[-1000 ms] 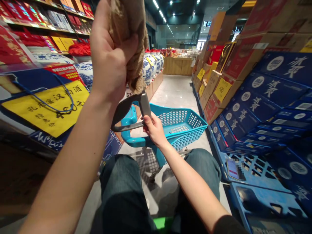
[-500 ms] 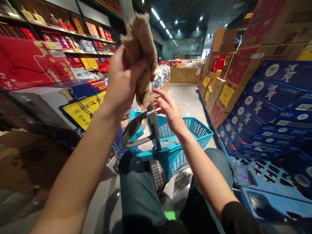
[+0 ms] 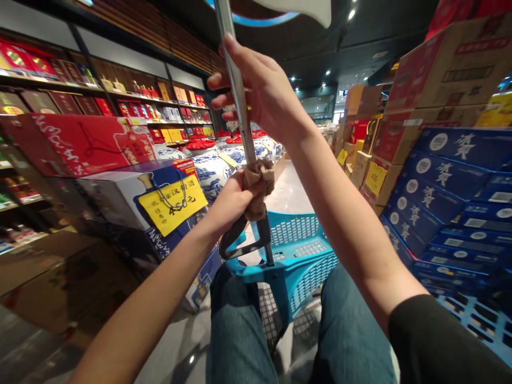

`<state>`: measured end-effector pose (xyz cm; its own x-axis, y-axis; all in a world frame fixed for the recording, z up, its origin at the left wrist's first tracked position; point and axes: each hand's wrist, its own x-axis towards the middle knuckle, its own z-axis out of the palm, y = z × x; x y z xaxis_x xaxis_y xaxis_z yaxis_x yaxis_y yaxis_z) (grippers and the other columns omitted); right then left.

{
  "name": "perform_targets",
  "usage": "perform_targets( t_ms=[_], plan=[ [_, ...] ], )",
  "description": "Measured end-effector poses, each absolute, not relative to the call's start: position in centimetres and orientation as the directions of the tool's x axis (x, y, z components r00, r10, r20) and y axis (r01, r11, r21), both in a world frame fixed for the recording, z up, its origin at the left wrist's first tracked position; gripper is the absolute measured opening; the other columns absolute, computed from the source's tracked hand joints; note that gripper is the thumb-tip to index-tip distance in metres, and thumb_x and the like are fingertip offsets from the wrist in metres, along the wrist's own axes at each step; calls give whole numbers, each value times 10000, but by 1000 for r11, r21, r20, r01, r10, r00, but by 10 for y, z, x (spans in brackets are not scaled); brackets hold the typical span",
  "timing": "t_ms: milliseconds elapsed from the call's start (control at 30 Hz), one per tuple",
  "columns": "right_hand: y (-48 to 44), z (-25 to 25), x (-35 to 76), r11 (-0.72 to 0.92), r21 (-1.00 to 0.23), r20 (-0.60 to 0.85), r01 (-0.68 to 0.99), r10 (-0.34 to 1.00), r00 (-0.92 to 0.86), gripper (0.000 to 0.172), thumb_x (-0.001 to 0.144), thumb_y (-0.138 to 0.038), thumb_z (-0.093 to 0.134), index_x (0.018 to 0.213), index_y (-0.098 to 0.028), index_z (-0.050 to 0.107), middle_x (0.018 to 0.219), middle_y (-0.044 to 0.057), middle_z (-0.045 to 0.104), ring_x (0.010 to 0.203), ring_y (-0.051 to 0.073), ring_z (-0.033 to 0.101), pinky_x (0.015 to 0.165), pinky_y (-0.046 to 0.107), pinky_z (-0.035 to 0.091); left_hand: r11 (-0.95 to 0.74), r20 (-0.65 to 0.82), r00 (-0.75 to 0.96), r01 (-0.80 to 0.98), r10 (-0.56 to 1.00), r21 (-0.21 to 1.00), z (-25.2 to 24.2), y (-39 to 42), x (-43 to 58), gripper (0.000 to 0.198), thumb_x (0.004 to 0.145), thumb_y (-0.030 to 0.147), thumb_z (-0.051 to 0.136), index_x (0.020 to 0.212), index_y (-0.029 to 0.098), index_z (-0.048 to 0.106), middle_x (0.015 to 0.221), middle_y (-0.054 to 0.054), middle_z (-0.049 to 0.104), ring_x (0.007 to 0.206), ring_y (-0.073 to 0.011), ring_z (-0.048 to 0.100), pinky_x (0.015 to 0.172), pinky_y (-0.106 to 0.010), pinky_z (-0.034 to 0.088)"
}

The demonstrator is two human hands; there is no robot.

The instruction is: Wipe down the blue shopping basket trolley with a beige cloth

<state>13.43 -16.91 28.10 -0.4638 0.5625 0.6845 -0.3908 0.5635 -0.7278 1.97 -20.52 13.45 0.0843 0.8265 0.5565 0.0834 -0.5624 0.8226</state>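
A silver metal pole (image 3: pixel 235 80) rises, slightly tilted, above a dark looped handle (image 3: pixel 245 249) on a turquoise plastic shopping trolley (image 3: pixel 296 269). My left hand (image 3: pixel 242 193) is closed on a crumpled brown cloth (image 3: pixel 259 178), which is bunched around the lower pole just above the handle. Higher up, my right hand (image 3: pixel 260 88) is beside the pole with its fingers spread and loosely curved past it; whether the palm touches the metal I cannot tell. Part of a white, sheet-like thing (image 3: pixel 306 8) shows at the top edge near the pole.
Blue cartons (image 3: pixel 448 176) and brown boxes (image 3: pixel 444 80) are stacked along the right. On the left stand a boxed product with a yellow price sign (image 3: pixel 174 205) and blue-and-white jars (image 3: pixel 212 173). My knees (image 3: pixel 240 320) flank the trolley. A tiled aisle (image 3: pixel 294 186) runs ahead.
My left hand has brought the cloth down the pole to just above the handle. My right hand has risen from near the handle to the upper pole. The view has tilted upward.
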Motion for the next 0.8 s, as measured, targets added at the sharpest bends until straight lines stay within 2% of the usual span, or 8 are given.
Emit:
perform_targets(
  t_ms=[67,133,233,367,467,533,633,800],
  plan=[
    [-162,298,124,549,-742,667,-384,550,-503,318,1204,-363,208,1112,-221,477,634,-147,577,466,37,583,437,171,387,-551,541,115,84,833,830,132,-208,21,371,769,411,884,967,179,673,852,-31,699,796,-193,656,688,-291,570],
    [-158,306,116,500,-718,696,-483,532,-483,395,1207,-346,182,1026,-208,505,477,-165,379,327,37,359,360,180,230,-552,540,125,91,832,829,129,-211,22,388,768,422,893,956,174,661,829,-20,683,785,-183,649,703,-287,568],
    [-159,306,111,373,-651,747,-661,468,-472,408,1205,-355,261,891,-196,467,431,-174,249,316,22,210,357,163,115,-578,570,91,118,816,808,130,-214,24,383,796,414,891,970,172,650,855,-23,686,797,-184,661,733,-300,572],
    [-168,302,113,378,-662,738,-647,481,-474,418,1208,-324,239,851,-202,417,434,-175,261,319,20,220,373,158,117,-682,688,-20,115,725,722,167,-205,27,299,861,371,862,962,183,652,920,-36,710,887,-212,690,810,-332,587],
    [-172,308,116,537,-689,724,-487,549,-419,455,1202,-300,188,791,-220,366,377,-176,260,323,35,265,397,144,236,-773,776,-38,77,629,630,206,-194,28,180,923,261,808,957,169,657,939,-36,705,896,-190,669,870,-337,578],
    [-171,311,120,652,-667,741,-362,526,-417,445,1190,-281,187,777,-232,341,353,-174,332,346,33,348,467,112,354,-760,762,16,82,648,645,216,-191,27,141,935,215,787,930,159,658,903,-40,695,867,-178,653,856,-331,575],
    [-167,313,127,758,-602,758,-250,444,-478,385,1153,-307,207,812,-229,365,391,-152,477,407,19,501,595,146,490,-714,713,48,110,699,692,192,-198,28,164,896,249,809,923,161,673,872,-41,698,838,-179,667,795,-311,587],
    [-162,309,132,805,-550,790,-220,417,-450,294,1044,-302,189,817,-209,352,381,-157,420,442,-38,520,660,180,488,-553,516,203,222,832,803,137,-218,28,262,849,376,819,967,159,730,828,-52,734,783,-205,711,698,-314,619]
  ],
)
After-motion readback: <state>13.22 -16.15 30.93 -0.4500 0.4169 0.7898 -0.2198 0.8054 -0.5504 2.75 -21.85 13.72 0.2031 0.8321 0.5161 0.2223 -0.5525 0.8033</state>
